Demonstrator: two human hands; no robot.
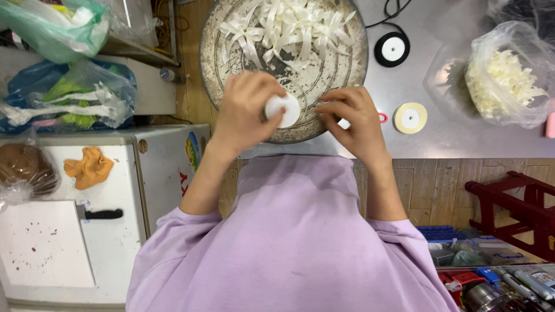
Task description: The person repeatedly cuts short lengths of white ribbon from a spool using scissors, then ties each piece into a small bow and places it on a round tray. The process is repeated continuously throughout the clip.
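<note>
two hands: both yours, raised over the near rim of the big round metal tray (215, 63) on the grey bench (451, 133).
left hand (245, 110): fingers curled and closed around a small white ribbon spool (283, 110), held just above the tray's near edge.
right hand (354, 118): fingertips pinched together, seemingly on the ribbon's loose end; the strand itself is too thin to tell.
tray contents: a heap of cut white ribbon strips (286, 26) at the far side.
step in hand: by my reading, drawing a length off the spool.
next move calls for: a steady pull with your right hand while your left lets the spool turn.
nearby: a cream ribbon roll (410, 118), a black-rimmed white spool (392, 49), and a clear bag of white pieces (509, 78).
</note>
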